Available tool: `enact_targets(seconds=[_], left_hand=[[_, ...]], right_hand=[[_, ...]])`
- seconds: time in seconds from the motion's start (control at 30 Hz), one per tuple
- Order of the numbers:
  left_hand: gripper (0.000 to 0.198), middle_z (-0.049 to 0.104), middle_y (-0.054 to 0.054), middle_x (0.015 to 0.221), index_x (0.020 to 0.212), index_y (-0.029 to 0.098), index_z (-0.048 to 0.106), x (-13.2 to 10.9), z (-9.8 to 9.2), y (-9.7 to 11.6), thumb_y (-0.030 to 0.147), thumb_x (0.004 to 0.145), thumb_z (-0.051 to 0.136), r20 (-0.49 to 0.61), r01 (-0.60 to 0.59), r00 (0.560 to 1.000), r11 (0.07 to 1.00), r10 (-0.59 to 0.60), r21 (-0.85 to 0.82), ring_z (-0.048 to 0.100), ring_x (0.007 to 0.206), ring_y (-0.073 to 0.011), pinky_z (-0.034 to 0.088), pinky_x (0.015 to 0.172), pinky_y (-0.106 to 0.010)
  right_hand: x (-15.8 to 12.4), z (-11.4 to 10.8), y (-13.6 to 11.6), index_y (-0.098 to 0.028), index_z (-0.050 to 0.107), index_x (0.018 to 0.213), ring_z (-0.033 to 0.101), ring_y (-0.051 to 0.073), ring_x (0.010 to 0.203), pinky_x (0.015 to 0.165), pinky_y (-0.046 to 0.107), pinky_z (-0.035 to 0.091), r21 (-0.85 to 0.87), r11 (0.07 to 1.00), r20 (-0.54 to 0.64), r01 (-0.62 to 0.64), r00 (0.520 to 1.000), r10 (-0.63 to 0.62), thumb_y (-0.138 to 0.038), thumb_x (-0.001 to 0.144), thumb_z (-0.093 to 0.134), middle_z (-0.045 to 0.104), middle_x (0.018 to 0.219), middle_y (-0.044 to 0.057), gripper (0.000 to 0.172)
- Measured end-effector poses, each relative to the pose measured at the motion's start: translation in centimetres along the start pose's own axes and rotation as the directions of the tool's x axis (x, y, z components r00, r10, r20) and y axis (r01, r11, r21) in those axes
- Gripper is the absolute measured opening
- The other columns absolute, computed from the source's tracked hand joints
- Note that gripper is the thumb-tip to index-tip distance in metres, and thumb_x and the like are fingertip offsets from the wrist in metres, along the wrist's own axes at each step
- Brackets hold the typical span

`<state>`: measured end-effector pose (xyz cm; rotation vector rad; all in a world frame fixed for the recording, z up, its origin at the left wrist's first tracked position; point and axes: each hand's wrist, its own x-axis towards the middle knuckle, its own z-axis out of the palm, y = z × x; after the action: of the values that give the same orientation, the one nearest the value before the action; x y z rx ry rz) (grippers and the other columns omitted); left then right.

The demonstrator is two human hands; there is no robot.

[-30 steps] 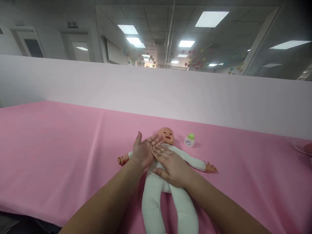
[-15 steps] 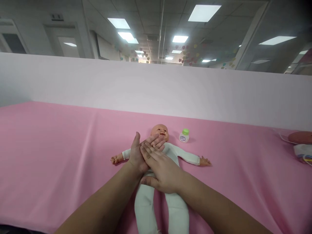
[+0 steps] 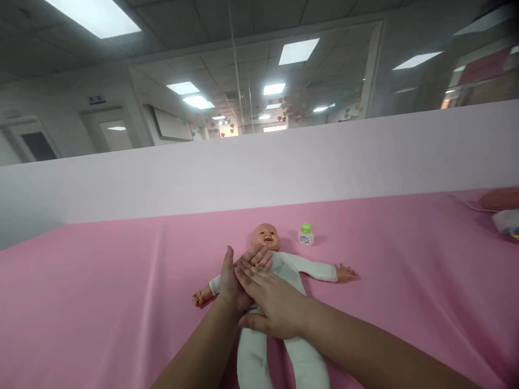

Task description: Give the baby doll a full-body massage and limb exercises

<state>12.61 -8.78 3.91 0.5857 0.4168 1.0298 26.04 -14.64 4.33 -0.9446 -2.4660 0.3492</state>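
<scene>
A baby doll [image 3: 287,268] with a cloth body lies on its back on the pink sheet, arms spread. Above its torso my left hand [image 3: 236,281] is turned palm up, fingers stretched out and thumb raised. My right hand [image 3: 275,297] lies flat, palm down, across the left palm, so the two palms touch. Both hands hide part of the doll's chest and belly. Neither shows an object in it, though the space between the palms is hidden. Right of the doll's head stands a small clear bottle [image 3: 306,236] with a green cap.
A pink sheet [image 3: 113,292] covers the padded surface, with a white wall [image 3: 243,178] along its back. At the far right edge lie an orange-brown item [image 3: 500,199] and a white item [image 3: 506,220], both partly out of view. Glass rises above the wall.
The camera view has tilted up and rolled, so the doll and hands appear lower. The palms remain pressed together, the right hand having barely shifted over the left.
</scene>
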Motion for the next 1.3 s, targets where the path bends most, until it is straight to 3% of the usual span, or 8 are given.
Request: enact_targets(seconds=[0.2, 0.37, 0.47, 0.6, 0.87, 1.07, 1.2, 1.3], left_hand=[[0.087, 0.055, -0.026, 0.151, 0.149, 0.004, 0.052, 0.4, -0.4, 0.3, 0.072, 0.096, 0.041, 0.017, 0.01, 1.0, 1.0, -0.01, -0.028, 0.049, 0.145, -0.0354, 0.038, 0.122, -0.049], [0.088, 0.052, -0.027, 0.153, 0.15, 0.003, 0.05, 0.3, -0.3, 0.2, 0.072, 0.096, 0.041, 0.008, 0.002, 1.0, 1.0, -0.002, -0.017, 0.049, 0.145, -0.0355, 0.037, 0.123, -0.048], [0.09, 0.054, -0.026, 0.152, 0.151, 0.004, 0.047, 0.1, 0.0, 0.2, 0.074, 0.094, 0.043, 0.002, -0.01, 1.0, 1.0, 0.01, 0.008, 0.048, 0.145, -0.0368, 0.036, 0.123, -0.053], [0.09, 0.056, -0.025, 0.151, 0.153, 0.008, 0.045, -0.3, 0.3, 1.1, 0.075, 0.093, 0.042, 0.003, -0.015, 1.0, 1.0, 0.015, 0.02, 0.05, 0.143, -0.0379, 0.037, 0.121, -0.058], [0.087, 0.056, -0.029, 0.148, 0.15, 0.001, 0.045, -0.2, -0.5, 3.2, 0.069, 0.098, 0.04, -0.062, -0.165, 0.984, 0.986, 0.165, 0.016, 0.061, 0.133, -0.0365, 0.054, 0.106, -0.045], [0.088, 0.055, -0.03, 0.148, 0.152, 0.001, 0.044, -0.4, 0.1, 2.3, 0.07, 0.097, 0.043, 0.003, -0.16, 0.987, 0.985, 0.16, -0.06, 0.059, 0.136, -0.0362, 0.051, 0.11, -0.046], [0.088, 0.055, -0.029, 0.15, 0.15, 0.003, 0.048, -1.1, 1.5, 1.1, 0.072, 0.096, 0.043, 0.007, -0.143, 0.99, 0.988, 0.144, -0.059, 0.056, 0.138, -0.0367, 0.046, 0.115, -0.049], [0.086, 0.055, -0.028, 0.15, 0.148, 0.004, 0.05, -1.4, 2.1, 0.6, 0.071, 0.095, 0.046, -0.027, -0.121, 0.992, 0.991, 0.12, -0.058, 0.056, 0.139, -0.0364, 0.043, 0.117, -0.048]], right_hand=[[0.3, 0.0, 0.2, -0.009, 0.018, 0.166, 0.013, 0.032, 0.161, 0.132, 0.051, 0.014, 0.003, 1.0, -0.021, 0.022, 1.0, -0.022, -0.066, 0.094, 0.06, 0.015, 0.171, 0.019, 0.101], [0.4, 0.0, 0.2, -0.01, 0.019, 0.166, 0.015, 0.031, 0.161, 0.132, 0.048, 0.014, 0.012, 1.0, -0.032, 0.003, 0.999, -0.003, -0.064, 0.093, 0.062, 0.016, 0.172, 0.018, 0.1], [0.4, -0.1, 0.5, -0.011, 0.019, 0.166, 0.016, 0.032, 0.16, 0.132, 0.05, 0.015, -0.016, 0.998, -0.033, -0.067, 0.997, 0.067, -0.064, 0.094, 0.06, 0.016, 0.172, 0.018, 0.099], [0.4, -0.2, 0.6, -0.003, 0.026, 0.163, 0.014, 0.034, 0.16, 0.132, 0.051, 0.013, -0.07, 0.984, -0.039, -0.164, 0.986, 0.161, -0.07, 0.096, 0.05, 0.017, 0.17, 0.022, 0.097], [-0.3, -1.4, -0.9, -0.002, 0.024, 0.163, 0.018, 0.032, 0.16, 0.132, 0.044, 0.012, -0.017, 0.999, 0.062, 0.038, 0.997, -0.037, -0.073, 0.09, 0.059, 0.02, 0.169, 0.023, 0.108], [-0.4, -1.7, -1.3, -0.006, 0.016, 0.165, 0.016, 0.031, 0.16, 0.132, 0.043, 0.013, 0.077, 0.995, 0.062, 0.057, 0.996, -0.061, -0.077, 0.087, 0.061, 0.017, 0.171, 0.02, 0.115], [-0.1, -1.6, -1.0, -0.007, 0.008, 0.166, 0.007, 0.031, 0.162, 0.133, 0.047, 0.007, 0.033, 0.998, 0.06, 0.053, 0.997, -0.055, -0.078, 0.088, 0.059, 0.004, 0.173, 0.018, 0.117], [0.1, -1.3, -0.5, -0.008, 0.008, 0.166, 0.003, 0.031, 0.162, 0.133, 0.05, 0.004, -0.017, 1.0, 0.038, 0.013, 0.999, -0.012, -0.075, 0.093, 0.053, 0.004, 0.173, 0.015, 0.109]])
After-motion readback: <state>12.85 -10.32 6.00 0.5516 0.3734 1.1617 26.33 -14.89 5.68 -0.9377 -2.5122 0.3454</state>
